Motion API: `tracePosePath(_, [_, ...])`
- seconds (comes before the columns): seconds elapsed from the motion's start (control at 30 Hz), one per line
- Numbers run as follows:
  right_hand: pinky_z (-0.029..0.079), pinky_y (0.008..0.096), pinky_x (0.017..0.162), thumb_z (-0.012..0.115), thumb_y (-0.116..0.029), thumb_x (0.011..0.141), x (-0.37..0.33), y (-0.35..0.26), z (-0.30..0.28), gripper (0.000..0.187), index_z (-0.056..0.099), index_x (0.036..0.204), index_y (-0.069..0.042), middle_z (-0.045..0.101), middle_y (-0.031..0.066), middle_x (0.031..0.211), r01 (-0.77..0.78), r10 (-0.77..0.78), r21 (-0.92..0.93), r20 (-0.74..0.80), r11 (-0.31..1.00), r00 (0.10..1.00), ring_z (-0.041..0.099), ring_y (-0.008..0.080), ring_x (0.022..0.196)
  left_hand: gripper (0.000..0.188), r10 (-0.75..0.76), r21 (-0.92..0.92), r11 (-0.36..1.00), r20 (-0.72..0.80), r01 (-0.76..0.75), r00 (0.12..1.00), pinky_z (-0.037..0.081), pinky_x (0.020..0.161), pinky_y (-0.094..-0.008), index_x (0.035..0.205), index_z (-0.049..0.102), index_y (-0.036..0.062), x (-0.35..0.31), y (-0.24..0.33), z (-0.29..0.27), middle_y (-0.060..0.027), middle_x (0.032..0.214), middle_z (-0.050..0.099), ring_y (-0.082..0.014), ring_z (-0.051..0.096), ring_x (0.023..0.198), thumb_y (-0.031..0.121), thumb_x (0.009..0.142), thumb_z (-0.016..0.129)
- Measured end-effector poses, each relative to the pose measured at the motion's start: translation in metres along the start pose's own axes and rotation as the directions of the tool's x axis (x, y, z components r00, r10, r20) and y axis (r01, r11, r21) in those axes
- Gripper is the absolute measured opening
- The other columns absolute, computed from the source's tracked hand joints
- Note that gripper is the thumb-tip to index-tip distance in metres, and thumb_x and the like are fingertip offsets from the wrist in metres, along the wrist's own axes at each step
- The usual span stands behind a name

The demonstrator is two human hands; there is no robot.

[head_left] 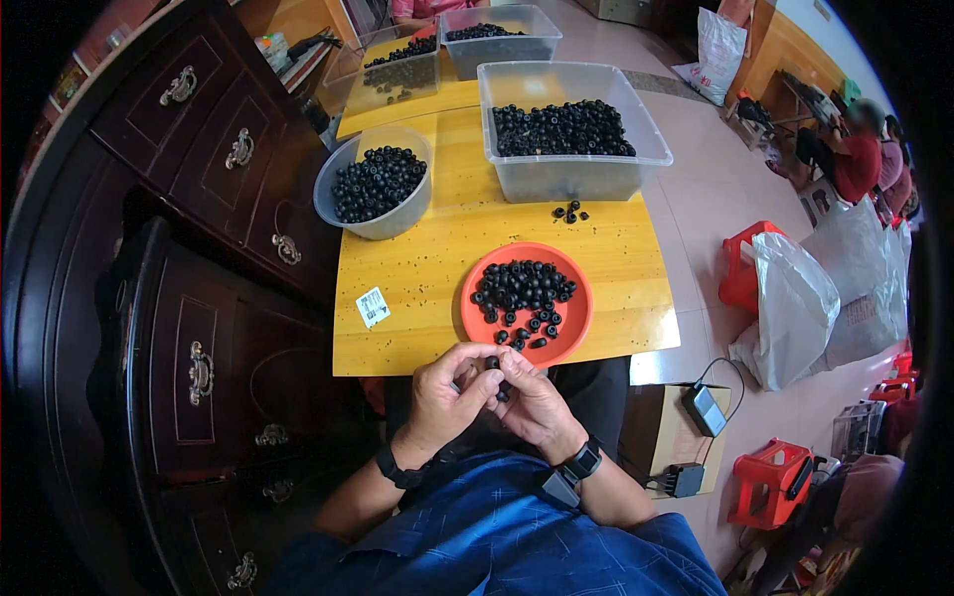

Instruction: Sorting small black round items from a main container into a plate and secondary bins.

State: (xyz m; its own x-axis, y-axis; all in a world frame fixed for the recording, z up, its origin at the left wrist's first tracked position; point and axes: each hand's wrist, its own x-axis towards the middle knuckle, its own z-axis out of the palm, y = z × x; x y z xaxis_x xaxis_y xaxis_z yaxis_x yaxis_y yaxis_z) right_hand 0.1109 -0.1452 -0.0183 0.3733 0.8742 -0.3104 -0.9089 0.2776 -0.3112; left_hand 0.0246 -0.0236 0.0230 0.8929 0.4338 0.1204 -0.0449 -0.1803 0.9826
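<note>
My two hands meet at the near edge of the yellow table, just below the orange plate [475, 323]. Between the thumb and fingers of my left hand [447, 395] is a small black bead-like part [493, 364]. My right hand [542, 405] is closed, its fingertips touching the left hand's, and another dark piece shows under them. How the pieces sit in the fingers is partly hidden. On the plate lies a loose heap of black bead-like parts [527, 283], some with a hole facing up.
A round tub [328, 194] and a large rectangular bin [571, 184] hold more black parts; two further bins stand beyond. Several loose parts [570, 213] and a white label [373, 308] lie on the yellow table [427, 343]. Dark drawers [189, 387] flank the left; a cardboard box [651, 437] stands right.
</note>
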Motion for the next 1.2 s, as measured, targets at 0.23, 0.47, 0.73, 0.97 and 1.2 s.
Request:
tracePosePath(0.23, [0.052,0.0234,0.074,0.059,-0.028,0.101,0.001,0.000,0.001,0.016,0.061,0.108,-0.014,0.061,-0.0050,0.091,-0.008,0.008,0.016,0.032,1.000,0.999,0.059,0.0059,0.081,0.028,0.028,0.011,1.000,0.009,-0.028,1.000,0.047,0.057,-0.0185,0.117,0.068,-0.0006,0.001,-0.006,-0.002,0.0020,0.080,0.066,-0.0011,0.056,0.063,-0.003,0.089,0.069])
tracePosePath(0.47, [0.051,0.0233,0.072,0.059,-0.026,0.101,0.003,0.001,-0.006,0.014,0.061,0.108,-0.014,0.061,-0.0040,0.092,-0.007,0.004,0.071,0.047,0.997,0.999,0.059,0.0061,0.079,0.026,0.229,0.235,0.951,-0.093,-0.202,0.969,0.045,0.053,-0.0209,0.107,0.073,0.0021,0.003,0.001,0.004,-0.0018,0.074,0.066,-0.0046,0.057,0.059,-0.005,0.082,0.075])
tracePosePath(0.73, [0.052,0.0232,0.068,0.059,-0.022,0.101,0.002,-0.007,-0.002,0.016,0.061,0.109,-0.009,0.061,-0.0009,0.093,0.092,-0.096,0.060,0.057,0.994,0.994,0.058,0.0063,0.073,0.021,0.110,0.361,0.929,-0.065,-0.080,0.992,0.040,0.050,-0.0227,0.087,0.065,0.0018,0.005,0.003,-0.012,0.0006,0.061,0.055,-0.0060,0.050,0.053,0.011,0.081,0.082])
tracePosePath(0.97, [0.051,0.0227,0.065,0.059,-0.022,0.101,0.002,-0.007,-0.003,0.019,0.062,0.111,-0.006,0.062,0.0003,0.093,0.081,-0.084,0.028,0.097,0.996,0.992,0.058,0.0070,0.073,0.032,0.069,0.405,0.906,0.145,-0.123,0.987,0.042,0.051,-0.0266,0.089,0.063,0.0024,0.017,0.017,-0.022,-0.0036,0.062,0.057,-0.0097,0.053,0.054,0.032,0.088,0.077])
tracePosePath(1.2, [0.050,0.0211,0.064,0.060,-0.022,0.101,0.001,-0.007,-0.003,0.019,0.063,0.110,-0.006,0.066,0.0021,0.099,0.097,-0.094,-0.020,0.127,0.995,0.987,0.059,0.0069,0.074,0.039,0.068,0.496,0.849,0.237,-0.181,0.969,0.046,0.052,-0.0291,0.097,0.065,0.0029,0.019,0.010,-0.024,-0.0082,0.070,0.066,-0.0164,0.062,0.056,0.038,0.086,0.077])
